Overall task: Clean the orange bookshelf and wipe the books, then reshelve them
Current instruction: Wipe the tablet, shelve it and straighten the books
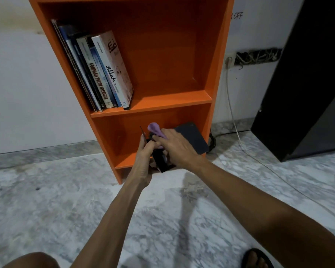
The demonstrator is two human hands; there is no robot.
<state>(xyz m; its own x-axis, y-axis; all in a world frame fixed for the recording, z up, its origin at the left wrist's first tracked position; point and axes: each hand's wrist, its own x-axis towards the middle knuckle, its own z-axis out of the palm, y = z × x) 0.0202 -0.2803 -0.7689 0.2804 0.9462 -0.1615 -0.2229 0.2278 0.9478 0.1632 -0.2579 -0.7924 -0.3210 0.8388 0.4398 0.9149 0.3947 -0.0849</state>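
Head view: I judge the job about midway. A row of books (97, 70) stands at the left end of the orange bookshelf's (172, 102) upper shelf. At the lower shelf's front edge my left grip (145, 151) curls round a black book (161, 162), and my right grip (175, 146) holds a purple cloth (154, 129) against it. Another dark book (193, 137) lies at the right end.

The orange bookshelf (174, 101) is cut off at the top. The left hand (144, 151) and right hand (177, 147) hide most of the dark book (162, 164) and part of the purple cloth (154, 129). The upper-left book spines (74, 60) are too dark to read.
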